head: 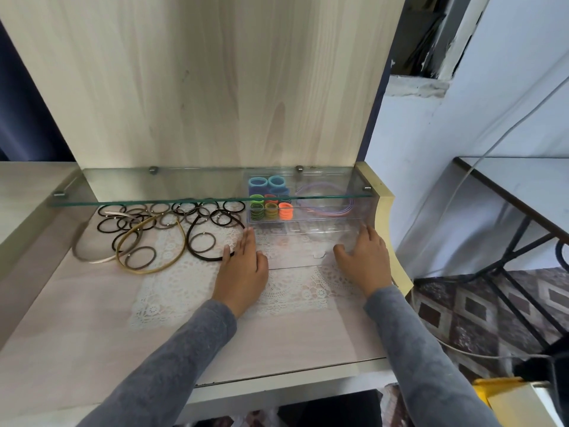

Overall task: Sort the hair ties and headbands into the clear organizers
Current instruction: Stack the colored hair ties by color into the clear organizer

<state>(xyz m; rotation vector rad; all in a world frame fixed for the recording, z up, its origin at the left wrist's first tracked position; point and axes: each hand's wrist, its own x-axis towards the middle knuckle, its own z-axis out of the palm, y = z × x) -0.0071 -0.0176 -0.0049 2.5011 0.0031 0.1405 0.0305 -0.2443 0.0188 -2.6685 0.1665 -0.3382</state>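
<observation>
A clear, empty-looking organizer sits on the lace mat between my hands. My left hand lies with straight fingers against its left side. On the right side rests my right hand, fingers relaxed along the wall. Behind it, a second clear organizer holds blue, green, yellow and orange hair ties and purple headbands. To the left lies a loose pile of brown and black hair ties, with a gold headband, a silver headband and a black headband.
A glass shelf runs across just above the back of the tabletop and overhangs the pile and the filled organizer. A wooden back panel rises behind. The table's right edge drops to a patterned floor with a metal stand.
</observation>
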